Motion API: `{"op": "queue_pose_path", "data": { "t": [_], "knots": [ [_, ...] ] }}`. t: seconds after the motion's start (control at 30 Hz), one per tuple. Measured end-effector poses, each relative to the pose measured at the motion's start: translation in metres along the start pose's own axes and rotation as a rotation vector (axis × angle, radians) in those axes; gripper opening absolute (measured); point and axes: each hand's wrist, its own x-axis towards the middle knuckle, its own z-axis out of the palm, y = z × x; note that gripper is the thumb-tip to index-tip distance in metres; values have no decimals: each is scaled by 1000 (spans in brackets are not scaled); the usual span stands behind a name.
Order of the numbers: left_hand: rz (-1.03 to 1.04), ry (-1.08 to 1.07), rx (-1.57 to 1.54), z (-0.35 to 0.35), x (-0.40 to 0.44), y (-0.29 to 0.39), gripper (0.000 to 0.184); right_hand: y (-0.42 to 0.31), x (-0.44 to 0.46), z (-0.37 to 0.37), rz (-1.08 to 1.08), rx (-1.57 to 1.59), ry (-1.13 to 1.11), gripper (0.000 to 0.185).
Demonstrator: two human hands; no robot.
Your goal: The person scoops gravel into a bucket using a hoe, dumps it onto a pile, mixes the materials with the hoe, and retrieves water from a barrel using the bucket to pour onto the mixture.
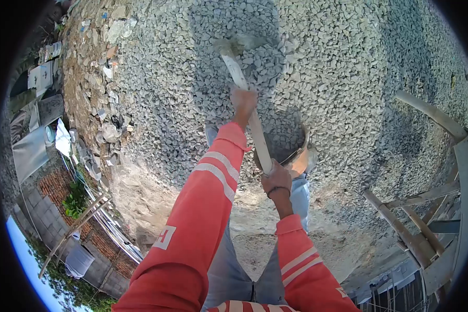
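Note:
Both my hands are closed round the pale wooden handle of a hoe (258,136). My left hand (244,102) grips it partway up, nearer the head. Closer to my body, my right hand (276,179) is wrapped round the handle's near end, with a dark band at the wrist. The hoe's head, dusty and partly hidden, lies in the grey gravel (333,78) at the far end. Under the handle, by my feet, stands a dark bucket (303,149) with gravel in it; the handle and my right hand cover part of it.
Rubble and stones (106,88) border the gravel on the left, near a brick wall (54,187). Wooden planks and beams (400,229) stand at the right, one plank (431,114) jutting over the gravel. Bare dirt (145,192) lies around my legs.

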Motion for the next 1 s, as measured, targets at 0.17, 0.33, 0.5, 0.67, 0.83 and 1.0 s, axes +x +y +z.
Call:
{"op": "queue_pose_path", "data": {
  "t": [0.17, 0.33, 0.5, 0.67, 0.83, 1.0],
  "knots": [
    [-170, -88, -258, -1, -89, -59, 25, 32, -86, -15, 167, -133, -118, 50],
    [-451, -219, -456, 18, -219, -140, 39, 126, -174, 7, 286, -194, -92, 39],
    [-492, -164, -590, 12, -263, -116, 31, 173, -195, -6, 260, -273, -83, 32],
    [-207, -73, -636, -61, -169, -28, 28, 105, -107, 7, -219, -117, 220, 25],
    [379, 82, -660, -161, -5, 112, 40, -94, 45, 2, -542, 52, 460, 42],
    [371, 129, -217, -157, 121, 123, 41, -183, 116, 3, -432, 205, 335, 40]
  ]
}}
